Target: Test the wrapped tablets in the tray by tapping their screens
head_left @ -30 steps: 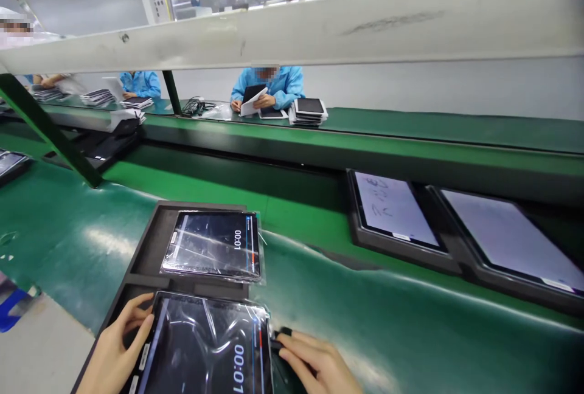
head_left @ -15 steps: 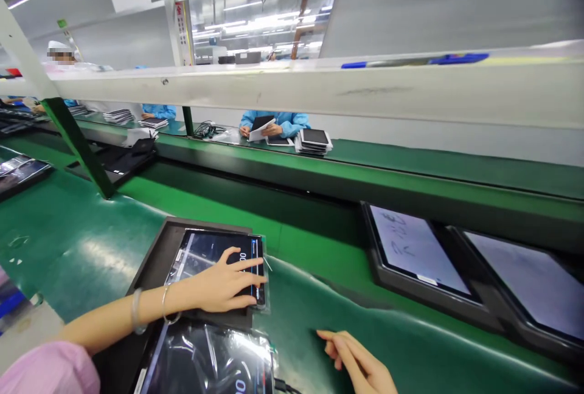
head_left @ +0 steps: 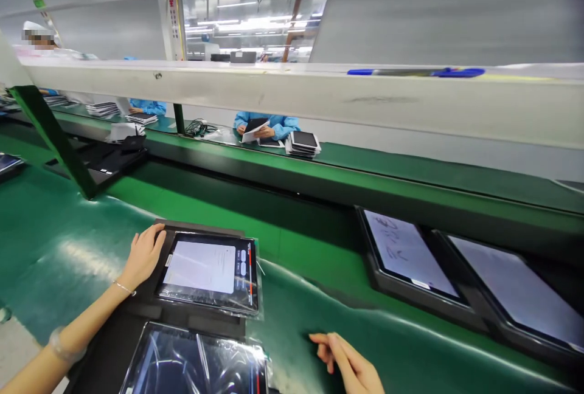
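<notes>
My left hand (head_left: 145,254) lies on the left rim of a black tray (head_left: 150,312), its fingers stretched loosely over the edge. To its right in the tray is a tablet (head_left: 201,266) in clear film, lit with a pale page and a dark strip of buttons. A second film-covered tablet (head_left: 182,360), with a darker screen, lies nearer to me and is cut off by the bottom of the view. My right hand (head_left: 349,360) hovers at or rests on the green mat, index finger extended and the others loosely curled, holding nothing.
Two lit tablets (head_left: 396,251) (head_left: 511,284) in black trays lie on the green belt (head_left: 274,236) at right. A white shelf (head_left: 296,93) with a blue pen (head_left: 415,72) crosses ahead. Beyond it, a co-worker in blue sleeves (head_left: 285,123) handles a tablet beside a stack.
My left hand has moved left, off the far tablet's screen to the tray's rim. That screen has changed from dark to a pale page. My right hand stays nearly in place.
</notes>
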{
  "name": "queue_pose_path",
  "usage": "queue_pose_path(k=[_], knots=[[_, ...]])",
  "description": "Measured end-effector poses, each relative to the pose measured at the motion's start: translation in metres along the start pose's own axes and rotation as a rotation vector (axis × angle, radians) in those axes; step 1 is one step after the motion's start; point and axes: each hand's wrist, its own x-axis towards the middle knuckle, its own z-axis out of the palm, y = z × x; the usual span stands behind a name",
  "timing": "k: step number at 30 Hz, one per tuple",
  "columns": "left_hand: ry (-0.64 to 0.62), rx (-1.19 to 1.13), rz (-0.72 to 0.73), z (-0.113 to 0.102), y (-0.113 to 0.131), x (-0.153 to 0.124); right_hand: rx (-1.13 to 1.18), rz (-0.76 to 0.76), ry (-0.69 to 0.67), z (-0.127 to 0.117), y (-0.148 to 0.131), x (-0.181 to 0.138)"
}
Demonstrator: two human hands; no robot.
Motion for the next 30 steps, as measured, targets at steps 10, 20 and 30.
queue_pose_path(k=[10, 20, 30], knots=[[-0.062, -0.144, 0.077, 0.019, 0.010, 0.021, 0.004, 0.019, -0.041, 0.030, -0.034, 0.013], [-0.728, 0.029, 1.269, 0.010, 0.141, -0.097, 0.064, -0.020, 0.228, 0.049, -0.025, 0.016], [-0.751, -0.062, 1.042, 0.007, 0.127, -0.086, 0.089, 0.053, 0.329, 0.048, -0.021, 0.013]])
